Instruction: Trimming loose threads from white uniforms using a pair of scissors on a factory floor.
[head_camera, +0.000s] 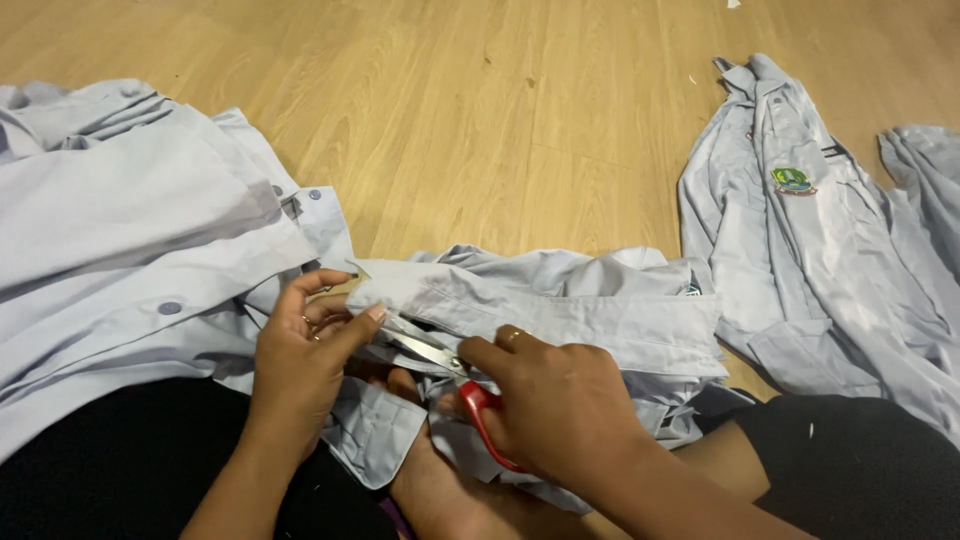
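A pale grey shirt (560, 300) lies bunched over my lap, its collar band stretched across the middle. My left hand (300, 360) pinches the left end of that band between thumb and fingers. My right hand (555, 400) grips red-handled scissors (450, 372), and their metal blades point left under the band toward my left thumb. Rings show on both hands.
A pile of similar grey shirts (130, 230) with dark buttons covers the left side. Another grey shirt (800, 230) with a green chest badge lies spread at the right. Light wooden floor (480, 110) runs behind. My legs in black cloth (850, 460) frame the bottom.
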